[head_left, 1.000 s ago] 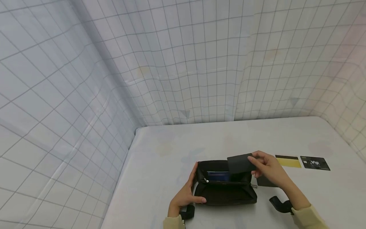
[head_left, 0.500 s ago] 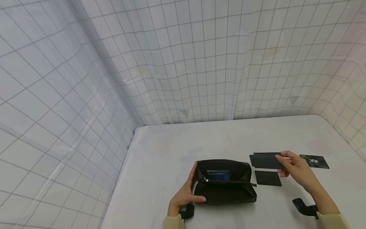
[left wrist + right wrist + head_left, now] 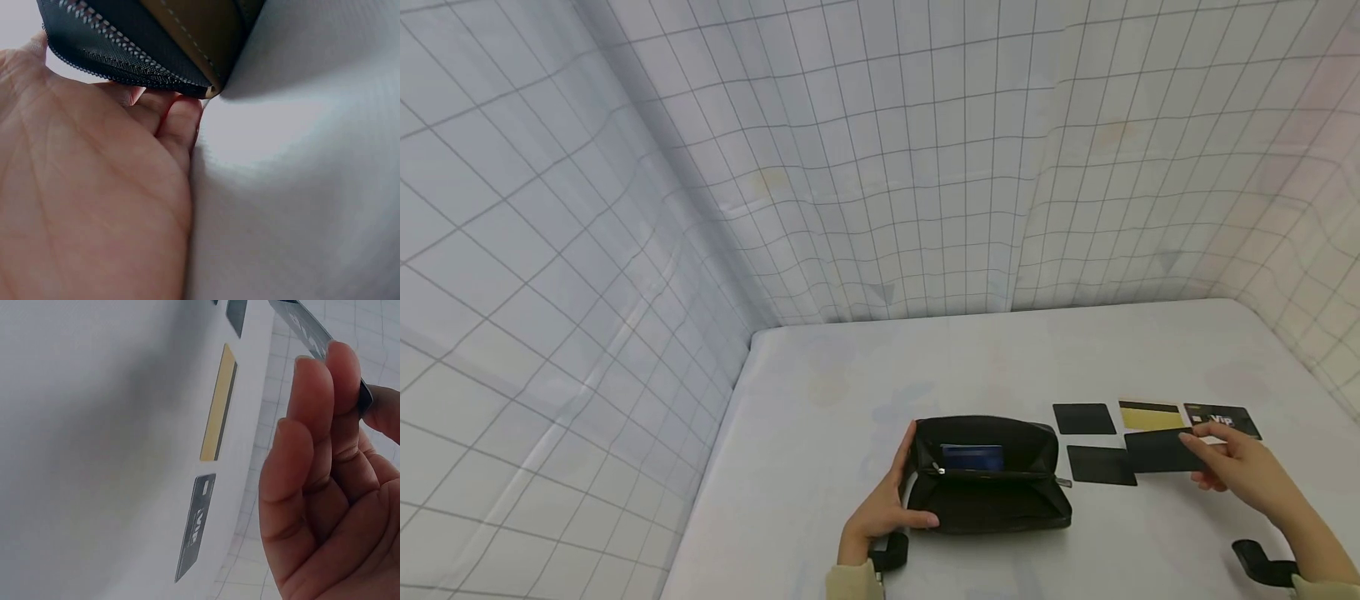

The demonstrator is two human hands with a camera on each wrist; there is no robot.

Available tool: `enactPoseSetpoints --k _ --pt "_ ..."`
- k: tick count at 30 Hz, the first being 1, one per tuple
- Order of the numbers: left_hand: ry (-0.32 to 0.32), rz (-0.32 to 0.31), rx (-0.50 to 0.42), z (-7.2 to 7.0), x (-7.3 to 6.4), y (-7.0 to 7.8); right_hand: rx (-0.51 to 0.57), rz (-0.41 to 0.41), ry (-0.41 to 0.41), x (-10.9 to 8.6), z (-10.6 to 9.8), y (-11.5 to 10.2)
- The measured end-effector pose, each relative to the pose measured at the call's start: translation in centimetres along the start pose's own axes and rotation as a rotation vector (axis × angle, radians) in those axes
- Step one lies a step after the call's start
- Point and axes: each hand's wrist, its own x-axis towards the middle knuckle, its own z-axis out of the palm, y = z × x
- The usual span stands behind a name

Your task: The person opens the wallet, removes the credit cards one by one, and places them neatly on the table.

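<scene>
A black zip wallet (image 3: pixel 988 512) lies unzipped and gaping, with a blue card (image 3: pixel 972 457) inside its pocket. My left hand (image 3: pixel 880 508) grips the wallet's left end, thumb at the front and fingers along the side; in the left wrist view its fingers touch the zipped edge (image 3: pixel 137 59). My right hand (image 3: pixel 1247 471) pinches a dark card (image 3: pixel 1159 451) by its right end between thumb and fingers. In the right wrist view, light print shows on that card's other face (image 3: pixel 300 324). The held card is just below a yellow card (image 3: pixel 1150 418).
On the white table (image 3: pixel 820 400), a black card (image 3: pixel 1084 419), the yellow card and a black VIP card (image 3: pixel 1221 414) form a row. Another black card (image 3: pixel 1101 465) lies below, right of the wallet. A grid-patterned curtain (image 3: pixel 925 208) stands behind the table.
My right hand has carried the dark card from above the wallet rightward, past the upper row, and down beside the lower black card. My left hand stays on the wallet.
</scene>
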Motion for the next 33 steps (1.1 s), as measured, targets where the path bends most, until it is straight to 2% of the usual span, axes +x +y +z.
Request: enactPoseSetpoints --k 10,16,23,33 --pt "0.002 -0.028 -0.014 0.0 -0.1 0.1 -0.061 0.024 -0.027 0.3 -0.3 2.4" --pt "0.0 -0.031 -0.02 -0.1 -0.1 0.2 -0.092 0.086 -0.036 0.8 -0.2 3.3" --pt "-0.008 -0.015 -0.017 0.0 -0.1 0.1 -0.132 0.19 -0.033 1.1 0.0 3.8" --pt "-0.007 -0.014 -0.013 0.0 0.0 0.3 -0.148 0.255 -0.063 1.6 -0.1 3.9"
